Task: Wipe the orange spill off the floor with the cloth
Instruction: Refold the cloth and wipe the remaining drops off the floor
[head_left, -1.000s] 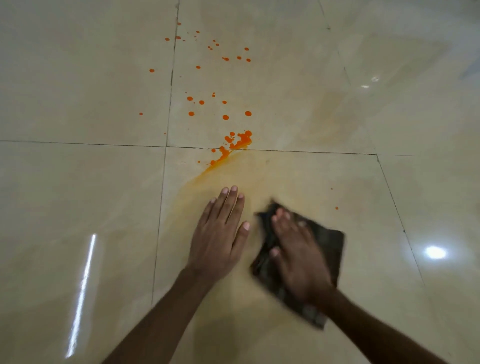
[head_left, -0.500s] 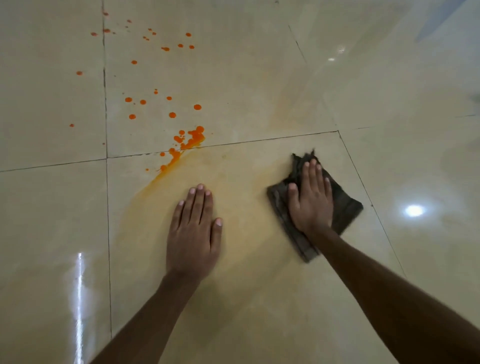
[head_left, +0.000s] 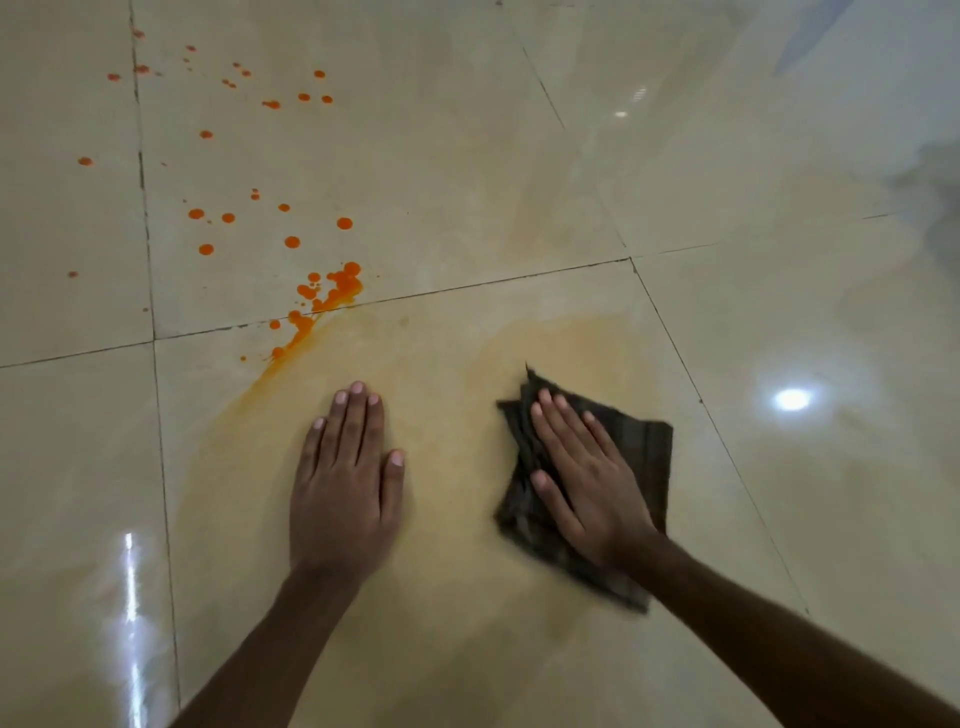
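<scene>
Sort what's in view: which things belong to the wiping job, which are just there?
Job: cloth pressed under the right hand; orange drops; yellowish smear; left hand flat on the floor.
Just there: light reflection; grout lines; blurred grey patch at far right.

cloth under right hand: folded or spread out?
Folded. The cloth shows stacked layered edges at its far-left corner, and the right hand presses flat on it.

I find the right hand hiding the middle of the cloth; its 5 o'clock corner is blurred.
</scene>
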